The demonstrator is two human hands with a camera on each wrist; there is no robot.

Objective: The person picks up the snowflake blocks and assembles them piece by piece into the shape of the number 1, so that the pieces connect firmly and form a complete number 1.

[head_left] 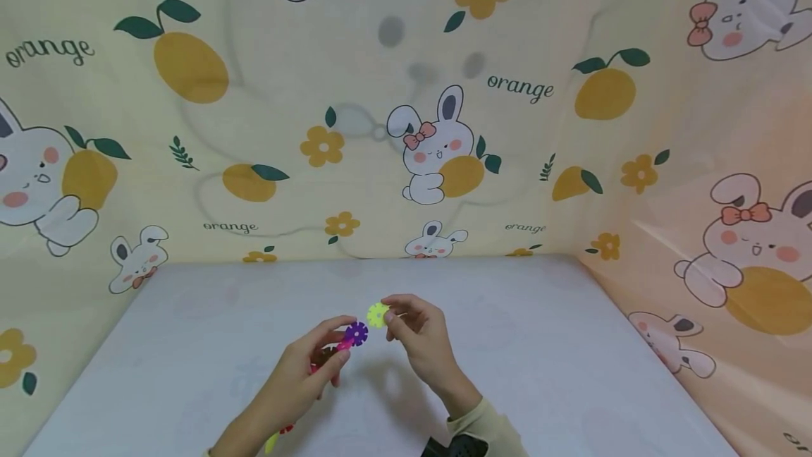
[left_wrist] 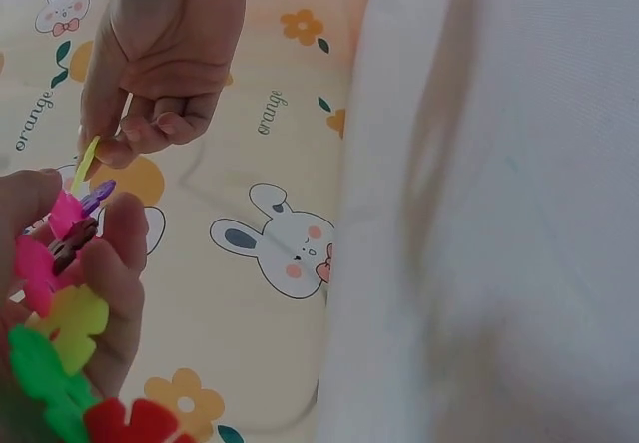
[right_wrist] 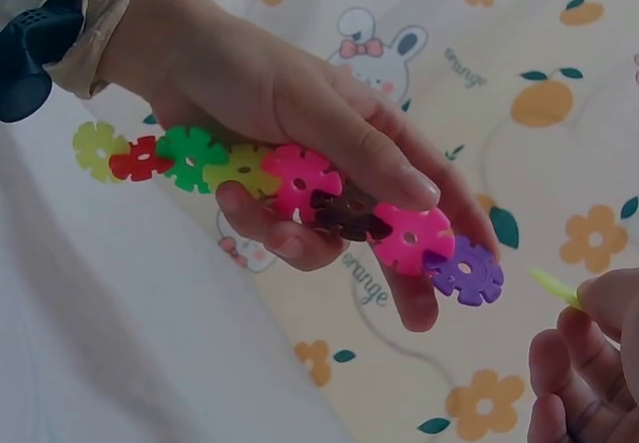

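My left hand (head_left: 298, 372) holds a chain of interlocked, notched plastic snowflake discs, its thumb lying along the discs near the far end. In the right wrist view the chain runs from a yellow disc (right_wrist: 90, 144) near the wrist through red, green, yellow, pink, brown and pink to a purple disc (right_wrist: 484, 281) at the tip. My right hand (head_left: 421, 340) pinches a loose yellow-green disc (head_left: 373, 314) between thumb and fingertips. That disc stands just beyond the purple one, with a small gap between them. The left wrist view shows it edge-on.
Both hands are above a white tabletop (head_left: 539, 358). Behind it and at the sides hangs a cream cloth (head_left: 380, 231) printed with rabbits, oranges and flowers. A dark wrist device (head_left: 466, 446) sits at the right sleeve.
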